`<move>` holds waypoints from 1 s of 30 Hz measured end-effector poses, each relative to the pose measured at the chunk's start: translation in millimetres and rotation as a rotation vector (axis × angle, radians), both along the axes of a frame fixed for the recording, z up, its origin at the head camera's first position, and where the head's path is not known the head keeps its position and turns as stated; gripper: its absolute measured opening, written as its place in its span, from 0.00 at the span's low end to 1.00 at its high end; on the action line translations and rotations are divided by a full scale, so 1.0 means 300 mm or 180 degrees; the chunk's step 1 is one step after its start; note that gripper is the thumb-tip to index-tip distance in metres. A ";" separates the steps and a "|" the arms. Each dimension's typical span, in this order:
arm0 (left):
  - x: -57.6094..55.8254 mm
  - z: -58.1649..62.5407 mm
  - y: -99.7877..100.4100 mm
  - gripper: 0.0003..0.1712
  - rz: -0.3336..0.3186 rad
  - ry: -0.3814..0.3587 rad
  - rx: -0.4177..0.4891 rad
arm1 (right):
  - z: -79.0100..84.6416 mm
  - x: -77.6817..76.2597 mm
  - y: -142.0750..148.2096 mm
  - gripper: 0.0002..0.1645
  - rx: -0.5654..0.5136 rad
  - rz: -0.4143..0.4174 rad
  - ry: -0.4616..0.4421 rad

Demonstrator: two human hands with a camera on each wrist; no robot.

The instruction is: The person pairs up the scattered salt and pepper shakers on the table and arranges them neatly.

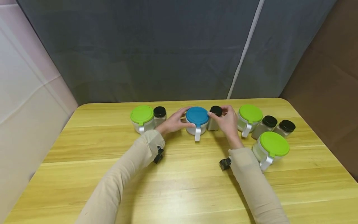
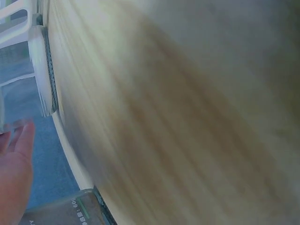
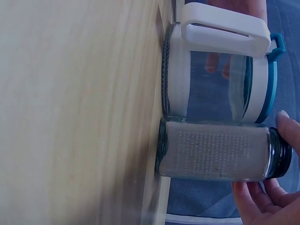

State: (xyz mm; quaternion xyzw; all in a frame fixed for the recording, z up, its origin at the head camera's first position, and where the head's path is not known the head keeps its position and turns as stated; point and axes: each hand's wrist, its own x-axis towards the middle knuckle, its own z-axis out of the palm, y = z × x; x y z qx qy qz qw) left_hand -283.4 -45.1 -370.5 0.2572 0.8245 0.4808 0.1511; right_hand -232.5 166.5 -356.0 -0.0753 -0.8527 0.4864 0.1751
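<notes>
A glass seasoning jar with a blue lid and pale handle (image 1: 197, 116) stands near the back of the wooden table, its handle toward me. My left hand (image 1: 174, 122) holds its left side, thumb in front and fingers reaching behind; the fingers show through the glass in the right wrist view. My right hand (image 1: 228, 122) pinches a black-capped spice jar (image 3: 215, 150) near its cap, thumb on one side and fingers on the other. This spice jar is upright, right beside the blue-lidded jar. In the left wrist view my left hand (image 2: 16, 173) shows only partly, at the edge.
Left of my left hand are a green-lidded jar (image 1: 142, 115) and a black-capped jar (image 1: 159, 112). To the right stand two green-lidded jars (image 1: 250, 114) and two black-capped jars (image 1: 269, 122), close to my right forearm. A grey curtain (image 1: 156, 53) hangs behind the table.
</notes>
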 end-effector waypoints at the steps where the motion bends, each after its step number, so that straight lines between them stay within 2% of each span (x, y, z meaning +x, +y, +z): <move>1: 0.000 0.000 0.000 0.50 -0.0002 -0.0003 0.0001 | 0.008 0.007 -0.003 0.37 -0.0008 0.0007 -0.0006; 11: 0.007 0.005 0.001 0.50 -0.0010 -0.0051 -0.0019 | -0.007 0.001 0.015 0.40 0.0006 0.0106 -0.0004; 18: 0.019 0.021 -0.001 0.49 -0.0051 -0.0094 0.0101 | -0.073 -0.059 0.072 0.42 0.0002 0.0123 0.0151; 23: 0.026 0.038 -0.005 0.46 -0.0074 0.0024 0.0199 | -0.035 -0.047 0.094 0.40 -0.0006 0.0187 0.0211; 25: 0.030 0.048 -0.005 0.45 -0.0034 0.0094 0.0182 | 0.007 -0.019 0.091 0.38 -0.0071 0.0209 0.0273; 30: 0.047 0.076 -0.001 0.44 0.0080 0.0270 0.0173 | 0.112 0.053 0.084 0.36 0.0021 0.0299 0.0379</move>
